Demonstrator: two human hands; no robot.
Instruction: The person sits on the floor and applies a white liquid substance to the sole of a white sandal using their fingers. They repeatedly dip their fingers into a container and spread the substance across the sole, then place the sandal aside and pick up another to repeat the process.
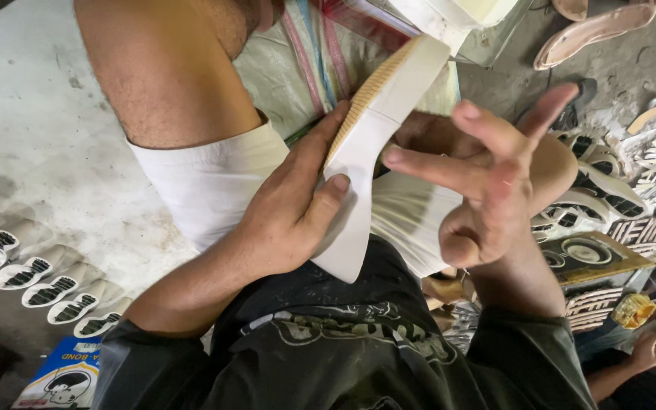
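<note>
Far left of the grip, six white heel blocks (39, 277) with black ribbed treads lie in a curved row on the pale floor (32, 137). The left hand (286, 216) wraps one white wedge sole (366, 144), smooth-sided with a tan ribbed tread face, thumb pressed on its flat side, fingers behind. Just right of it, the right hand (491, 186) is spread open, holding nothing, index fingertip touching the sole's edge.

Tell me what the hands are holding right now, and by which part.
The left hand grips a white shoe sole around its middle edge; the right hand holds nothing, fingers spread.
</note>
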